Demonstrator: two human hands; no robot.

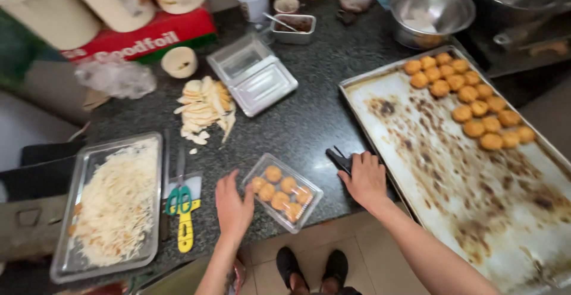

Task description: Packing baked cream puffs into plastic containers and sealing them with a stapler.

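My left hand (233, 204) rests against the left side of a clear plastic box (283, 192) that holds several round golden cookies. My right hand (366, 179) lies flat on the dark counter at the edge of a large baking tray (452, 170), partly covering a black tool (339, 159). More golden cookies (467, 96) sit in rows at the far end of the tray.
A steel tray of shredded white food (116, 203) is at the left, scissors with green handles (180, 198) and a yellow tool beside it. White slices (205, 107), an open clear box (253, 75), a steel bowl (431, 11) and tubs lie further back.
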